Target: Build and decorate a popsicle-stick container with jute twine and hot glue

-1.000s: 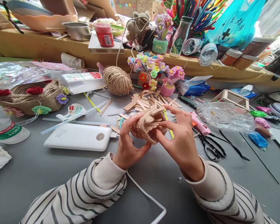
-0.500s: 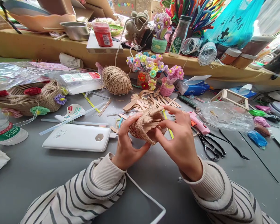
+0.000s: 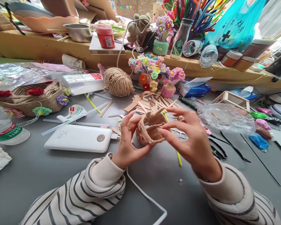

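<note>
Twine covers the small piece I have between both hands: the twine basket (image 3: 148, 132), raised just above the grey surface (image 3: 37, 175) in the middle of the view, with its hollow showing. My left hand (image 3: 127, 142) cradles it from the left, thumb pressed against its lower edge, the fingers loosely curled beside its wall, half open rather than clenched. My right hand (image 3: 193, 142) comes in from the right. Its thumb and forefinger are pinched together on the near rim, and the other fingers fan out wide above the basket.

Just behind the basket lies a heap of wooden sticks (image 3: 147, 103), and farther back to the left sits a twine ball (image 3: 118, 81). A white power bank (image 3: 78, 138) lies flat just beside my left hand, plugged at its right end. A white cable (image 3: 150, 200) runs out from under my left sleeve. Small scissors (image 3: 180, 133) lie on the surface under my right fingers, and black-handled scissors (image 3: 216, 150) show partly past that hand. A larger woven basket (image 3: 28, 98) trimmed with flowers stands well apart at the far left, and a crumpled plastic bag (image 3: 224, 117) lies to the right.
</note>
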`<act>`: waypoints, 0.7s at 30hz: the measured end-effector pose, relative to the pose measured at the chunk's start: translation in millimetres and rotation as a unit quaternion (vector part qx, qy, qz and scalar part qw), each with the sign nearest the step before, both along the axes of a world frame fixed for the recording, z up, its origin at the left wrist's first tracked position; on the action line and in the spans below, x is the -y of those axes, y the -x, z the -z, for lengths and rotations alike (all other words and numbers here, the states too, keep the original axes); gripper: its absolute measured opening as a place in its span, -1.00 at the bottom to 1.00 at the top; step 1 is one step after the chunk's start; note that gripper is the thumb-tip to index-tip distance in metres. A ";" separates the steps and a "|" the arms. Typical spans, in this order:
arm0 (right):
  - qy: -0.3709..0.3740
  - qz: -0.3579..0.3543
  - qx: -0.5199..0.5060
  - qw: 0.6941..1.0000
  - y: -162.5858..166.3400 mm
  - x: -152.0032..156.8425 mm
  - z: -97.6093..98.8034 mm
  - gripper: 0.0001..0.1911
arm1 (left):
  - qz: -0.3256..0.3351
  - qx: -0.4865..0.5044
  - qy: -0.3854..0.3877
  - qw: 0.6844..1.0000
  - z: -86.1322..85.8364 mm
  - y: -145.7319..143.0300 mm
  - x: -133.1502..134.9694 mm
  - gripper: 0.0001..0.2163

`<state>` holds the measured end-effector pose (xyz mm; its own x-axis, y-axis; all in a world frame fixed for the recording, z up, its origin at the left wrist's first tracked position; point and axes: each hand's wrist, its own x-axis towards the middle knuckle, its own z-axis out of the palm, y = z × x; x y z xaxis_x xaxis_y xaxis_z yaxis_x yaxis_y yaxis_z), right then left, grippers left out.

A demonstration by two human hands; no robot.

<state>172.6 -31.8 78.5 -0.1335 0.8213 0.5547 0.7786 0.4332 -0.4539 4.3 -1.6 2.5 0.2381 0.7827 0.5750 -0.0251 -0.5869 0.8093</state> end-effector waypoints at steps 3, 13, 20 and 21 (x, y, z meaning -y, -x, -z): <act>0.010 -0.071 0.015 0.997 -19.5 -4.9 -13.7 -0.91 | 0.108 0.032 0.103 0.988 -4.5 2.8 -3.0 -0.21; 0.066 -0.322 0.224 0.917 -26.7 -19.3 -56.1 -0.83 | 0.340 -0.040 0.162 0.925 -20.3 11.2 -9.3 -0.21; 0.060 -0.356 0.315 0.878 -7.8 -13.8 -71.7 -0.82 | 0.332 -0.111 0.122 0.929 -20.1 13.1 -6.5 -0.20; 0.058 -0.356 0.326 0.874 -5.4 -12.6 -72.5 -0.81 | 0.327 -0.119 0.115 0.930 -19.7 13.5 -6.0 -0.19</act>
